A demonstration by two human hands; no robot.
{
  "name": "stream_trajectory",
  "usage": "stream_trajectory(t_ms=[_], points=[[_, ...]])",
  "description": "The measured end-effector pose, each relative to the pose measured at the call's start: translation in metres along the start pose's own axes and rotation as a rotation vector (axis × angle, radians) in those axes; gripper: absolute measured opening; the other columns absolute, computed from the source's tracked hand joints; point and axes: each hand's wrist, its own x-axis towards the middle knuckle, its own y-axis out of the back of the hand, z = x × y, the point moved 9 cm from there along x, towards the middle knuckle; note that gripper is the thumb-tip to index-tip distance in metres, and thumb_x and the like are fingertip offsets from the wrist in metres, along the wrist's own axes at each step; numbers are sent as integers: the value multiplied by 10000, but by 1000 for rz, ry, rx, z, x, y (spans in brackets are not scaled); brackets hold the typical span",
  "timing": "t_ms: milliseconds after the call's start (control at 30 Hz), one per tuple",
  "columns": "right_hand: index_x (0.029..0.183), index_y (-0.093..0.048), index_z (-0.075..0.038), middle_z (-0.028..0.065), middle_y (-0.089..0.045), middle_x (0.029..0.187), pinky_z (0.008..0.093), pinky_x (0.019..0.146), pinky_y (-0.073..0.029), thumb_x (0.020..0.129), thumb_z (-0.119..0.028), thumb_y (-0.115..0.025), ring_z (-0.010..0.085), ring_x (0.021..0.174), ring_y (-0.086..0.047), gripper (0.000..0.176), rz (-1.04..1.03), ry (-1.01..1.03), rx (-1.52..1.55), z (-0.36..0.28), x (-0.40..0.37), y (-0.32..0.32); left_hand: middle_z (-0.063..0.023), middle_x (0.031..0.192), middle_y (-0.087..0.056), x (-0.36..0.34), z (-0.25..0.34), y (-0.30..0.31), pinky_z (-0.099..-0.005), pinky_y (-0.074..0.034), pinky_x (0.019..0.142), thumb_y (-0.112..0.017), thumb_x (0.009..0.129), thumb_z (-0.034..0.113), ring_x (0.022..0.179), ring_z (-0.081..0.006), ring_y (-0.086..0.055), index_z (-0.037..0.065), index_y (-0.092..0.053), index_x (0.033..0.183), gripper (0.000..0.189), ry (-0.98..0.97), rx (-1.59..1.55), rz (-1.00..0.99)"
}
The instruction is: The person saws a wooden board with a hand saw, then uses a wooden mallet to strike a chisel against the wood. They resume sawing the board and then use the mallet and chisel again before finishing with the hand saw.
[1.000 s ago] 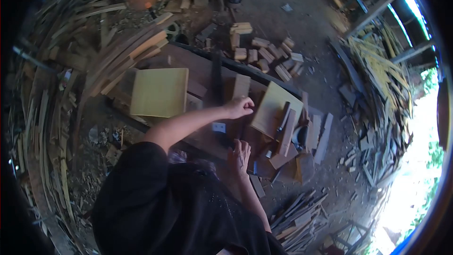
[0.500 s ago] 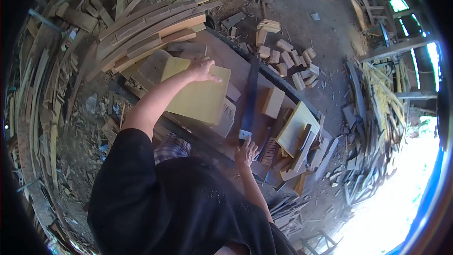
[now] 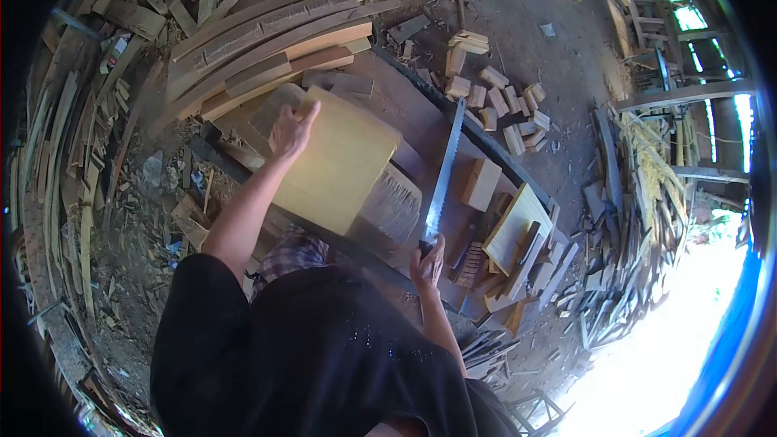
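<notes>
My left hand (image 3: 293, 131) is closed on the left edge of a square yellowish wooden board (image 3: 344, 158), with the thumb on its upper face. The board is tilted above the workbench, over a rough wood block (image 3: 390, 204). In my right hand (image 3: 427, 263) is the dark handle of a handsaw (image 3: 444, 174), the fingers wrapped round it. Its long toothed blade points away from me, the tip lying in view over the far edge of the bench. A small wood block (image 3: 481, 184) stands just right of the blade.
Curved timber pieces (image 3: 267, 40) are stacked at the bench's far left. Several cut blocks (image 3: 506, 101) lie on the ground beyond it. A pale panel (image 3: 511, 231) and a wooden hand plane (image 3: 528, 251) crowd the right end. Scrap wood (image 3: 77, 170) is piled at left.
My left hand has moved from the board's top to its left edge, and the board is now tilted up. My right hand has gripped and raised the saw, turning its blade so the teeth show.
</notes>
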Motion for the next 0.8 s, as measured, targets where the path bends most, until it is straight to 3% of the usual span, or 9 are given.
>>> stream_trajectory(t_ms=[33,100,167,233,433,533,600,733,800], points=[[1345,-335,45,310,-496,1191,491,928,-420,819,-206,-630,454,1069,-524,654,62,38,72,-4,0,2,-208,1007,-663,-8,-18,6,-473,-471,835,-529,778,755,982,-369,-634,-1,-570,1046,803,61,-30,157],[1335,-358,23,301,-520,1178,486,910,-434,833,-204,-635,445,1047,-548,617,126,82,154,-15,0,10,-204,1038,-636,-27,-41,-5,-481,-448,849,-505,809,737,1018,-366,-608,0,-535,1102,793,111,-34,145],[1295,-416,-32,248,-591,1056,461,822,-476,856,-211,-654,414,929,-611,530,111,-192,287,-18,-4,25,-199,1119,-576,-51,-55,-9,-459,-407,908,-562,841,639,1075,-346,-544,16,-530,1127,686,130,-66,227],[1249,-448,-63,209,-621,963,430,742,-497,874,-205,-662,378,838,-643,454,159,-197,312,-26,-14,44,-199,1150,-543,-78,-55,-11,-459,-385,928,-597,847,577,1105,-347,-498,25,-509,1163,641,100,3,314],[1166,-488,-54,214,-633,843,431,659,-504,901,-142,-616,384,758,-653,307,214,45,371,-73,-57,81,-197,1222,-472,-133,-61,-24,-491,-273,995,-692,835,411,1174,-362,-374,48,-346,1340,712,46,83,359],[1158,-489,-46,242,-626,866,451,661,-506,896,-124,-618,446,802,-640,302,129,52,398,-79,-70,74,-195,1267,-455,-159,-30,-14,-517,-237,1007,-679,847,378,1195,-358,-365,69,-334,1379,705,200,218,388],[1150,-488,-45,240,-629,877,461,656,-508,893,-118,-622,449,812,-641,299,105,140,383,-85,-76,67,-168,1323,-431,-162,30,-15,-528,-241,1005,-649,868,350,1221,-345,-368,114,-367,1391,639,-374,267,524],[1168,-469,-41,240,-625,949,464,658,-527,894,-117,-601,439,827,-635,313,73,147,351,-98,-82,61,-118,1308,-475,-124,75,-58,-514,-255,1005,-576,911,337,1211,-320,-403,150,-479,1315,456,-511,276,467],[1167,-469,-39,238,-625,945,465,664,-526,894,-120,-602,439,828,-634,315,85,147,351,-100,-83,60,-98,1163,-570,-113,98,-64,-489,-289,969,-520,931,331,1108,-302,-481,135,-631,1120,294,-606,212,527]])
